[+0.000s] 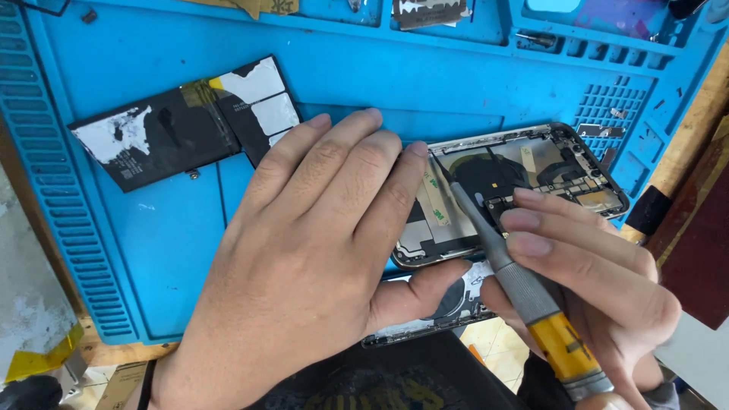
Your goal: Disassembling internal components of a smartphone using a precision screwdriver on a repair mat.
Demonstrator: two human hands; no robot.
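Observation:
An opened phone body lies on a blue repair mat, its inner parts and a round black coil showing. My left hand lies flat over the phone's left end, thumb against its near edge, holding it down. My right hand grips a screwdriver with a grey shaft and yellow handle; its thin tip reaches into the phone near the upper left of the coil. A second phone piece lies under the body at the mat's near edge, partly hidden by both hands.
A removed black L-shaped battery with torn white adhesive lies on the mat at the left. Small trays and a grid of pockets line the mat's far and right sides. A wooden table edge shows on the right.

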